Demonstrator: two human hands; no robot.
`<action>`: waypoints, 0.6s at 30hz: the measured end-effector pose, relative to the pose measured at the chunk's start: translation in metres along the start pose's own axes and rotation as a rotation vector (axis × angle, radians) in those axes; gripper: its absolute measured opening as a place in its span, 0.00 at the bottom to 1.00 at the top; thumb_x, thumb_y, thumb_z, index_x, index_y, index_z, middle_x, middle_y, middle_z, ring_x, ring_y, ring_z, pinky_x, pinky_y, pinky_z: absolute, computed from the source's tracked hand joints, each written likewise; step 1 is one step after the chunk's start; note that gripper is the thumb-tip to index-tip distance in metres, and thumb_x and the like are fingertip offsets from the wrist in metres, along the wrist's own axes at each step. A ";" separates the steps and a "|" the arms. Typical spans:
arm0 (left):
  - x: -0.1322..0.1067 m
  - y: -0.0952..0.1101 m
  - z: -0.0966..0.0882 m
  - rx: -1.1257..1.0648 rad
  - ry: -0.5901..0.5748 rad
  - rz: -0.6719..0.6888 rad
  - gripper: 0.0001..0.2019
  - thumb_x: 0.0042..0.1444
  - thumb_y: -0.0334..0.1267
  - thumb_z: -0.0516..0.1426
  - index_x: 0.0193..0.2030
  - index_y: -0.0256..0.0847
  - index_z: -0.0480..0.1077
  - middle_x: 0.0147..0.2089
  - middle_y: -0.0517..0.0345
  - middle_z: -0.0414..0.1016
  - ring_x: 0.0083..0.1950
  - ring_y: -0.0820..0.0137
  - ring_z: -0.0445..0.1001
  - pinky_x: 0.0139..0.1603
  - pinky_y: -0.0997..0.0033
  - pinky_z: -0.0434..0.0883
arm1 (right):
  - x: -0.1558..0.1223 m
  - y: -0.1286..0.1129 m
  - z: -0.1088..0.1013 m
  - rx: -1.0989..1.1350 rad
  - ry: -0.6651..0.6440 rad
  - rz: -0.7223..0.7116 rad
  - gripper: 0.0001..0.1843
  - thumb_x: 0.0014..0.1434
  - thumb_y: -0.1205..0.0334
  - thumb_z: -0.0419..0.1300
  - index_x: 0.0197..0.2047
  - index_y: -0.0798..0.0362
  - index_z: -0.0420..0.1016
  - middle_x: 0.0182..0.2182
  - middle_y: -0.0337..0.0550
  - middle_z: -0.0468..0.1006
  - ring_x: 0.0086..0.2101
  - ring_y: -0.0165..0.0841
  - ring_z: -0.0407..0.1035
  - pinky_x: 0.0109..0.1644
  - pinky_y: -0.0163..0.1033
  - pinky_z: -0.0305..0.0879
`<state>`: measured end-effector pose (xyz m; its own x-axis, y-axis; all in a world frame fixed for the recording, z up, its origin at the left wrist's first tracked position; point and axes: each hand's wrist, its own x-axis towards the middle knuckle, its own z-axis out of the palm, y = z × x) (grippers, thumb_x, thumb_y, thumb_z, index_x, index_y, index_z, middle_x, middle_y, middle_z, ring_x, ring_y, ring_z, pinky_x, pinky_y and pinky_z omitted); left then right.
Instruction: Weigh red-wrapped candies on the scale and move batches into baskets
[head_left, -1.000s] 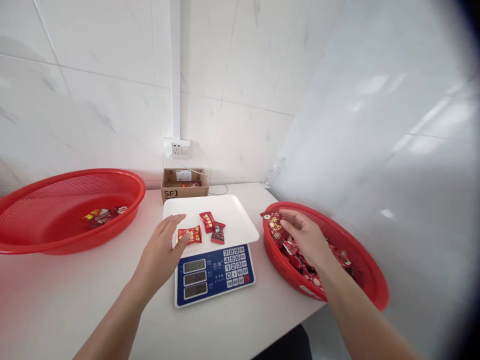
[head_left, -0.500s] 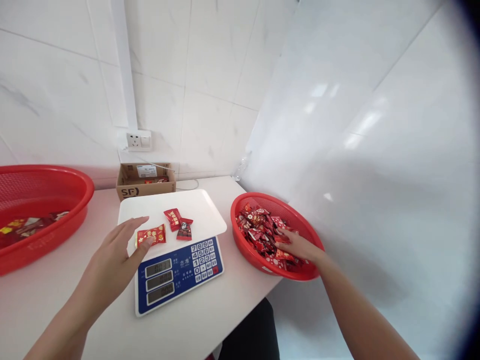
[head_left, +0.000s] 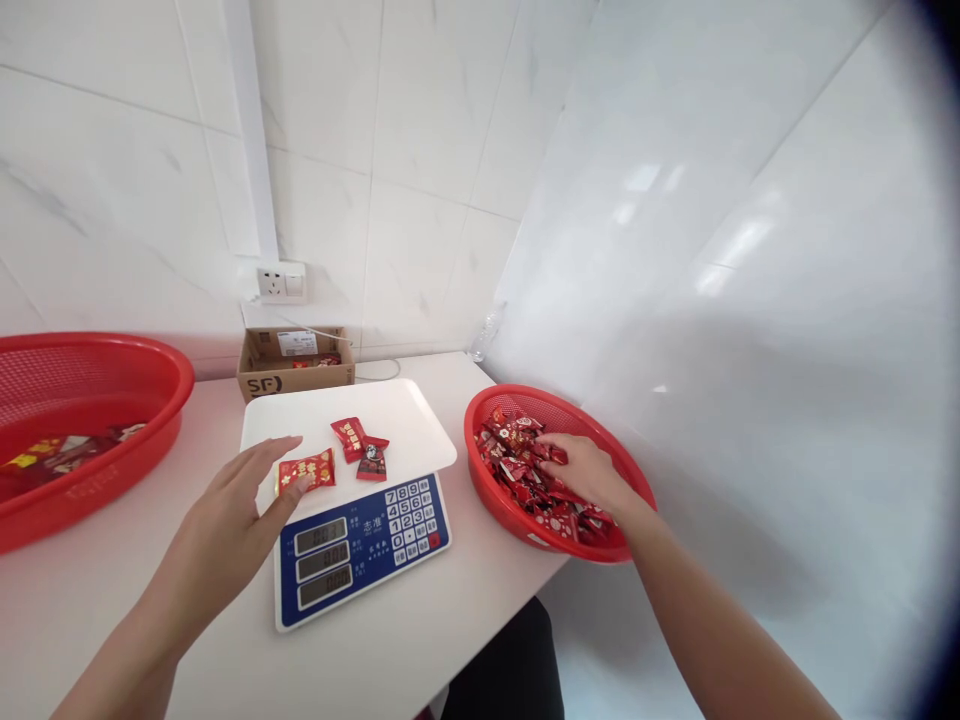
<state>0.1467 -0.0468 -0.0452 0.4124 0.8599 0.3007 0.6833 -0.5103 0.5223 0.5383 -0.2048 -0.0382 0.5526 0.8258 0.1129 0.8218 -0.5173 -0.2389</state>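
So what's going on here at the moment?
The person's left hand lies open, fingertips on a red-and-yellow candy on the scale's white tray, beside two more candies. The right hand is in the small red basket of candies; whether it has a grip on one is unclear. A big red basket at far left holds a few.

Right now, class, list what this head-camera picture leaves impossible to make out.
Head view throughout.
Scale readouts: digits too small, blurred.
Left red basket: cut off by the left edge.
Right hand: its own back hides whether it grips anything.
Cardboard box: front wall hides most contents.
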 end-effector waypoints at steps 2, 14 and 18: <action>0.000 0.001 0.000 0.002 0.004 0.007 0.23 0.58 0.52 0.46 0.58 0.48 0.62 0.58 0.55 0.69 0.51 0.58 0.71 0.45 0.62 0.71 | -0.003 -0.011 0.009 -0.020 -0.042 -0.040 0.20 0.47 0.59 0.62 0.46 0.42 0.76 0.50 0.43 0.76 0.57 0.49 0.58 0.58 0.57 0.52; -0.002 0.008 -0.011 0.006 0.031 -0.029 0.21 0.59 0.52 0.47 0.56 0.48 0.63 0.57 0.55 0.70 0.30 0.68 0.70 0.37 0.64 0.70 | 0.012 -0.015 0.002 0.170 0.043 0.044 0.16 0.60 0.60 0.46 0.45 0.49 0.72 0.43 0.46 0.78 0.44 0.39 0.70 0.49 0.44 0.62; -0.003 0.013 -0.015 0.012 0.022 -0.038 0.20 0.59 0.51 0.47 0.56 0.49 0.63 0.57 0.56 0.70 0.25 0.72 0.65 0.38 0.64 0.69 | 0.007 -0.016 -0.008 0.265 0.014 0.047 0.16 0.60 0.60 0.45 0.46 0.50 0.70 0.44 0.44 0.77 0.44 0.37 0.70 0.48 0.40 0.63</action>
<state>0.1452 -0.0563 -0.0274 0.3730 0.8787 0.2980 0.7057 -0.4772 0.5237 0.5298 -0.1925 -0.0256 0.5931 0.7978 0.1087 0.7309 -0.4768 -0.4883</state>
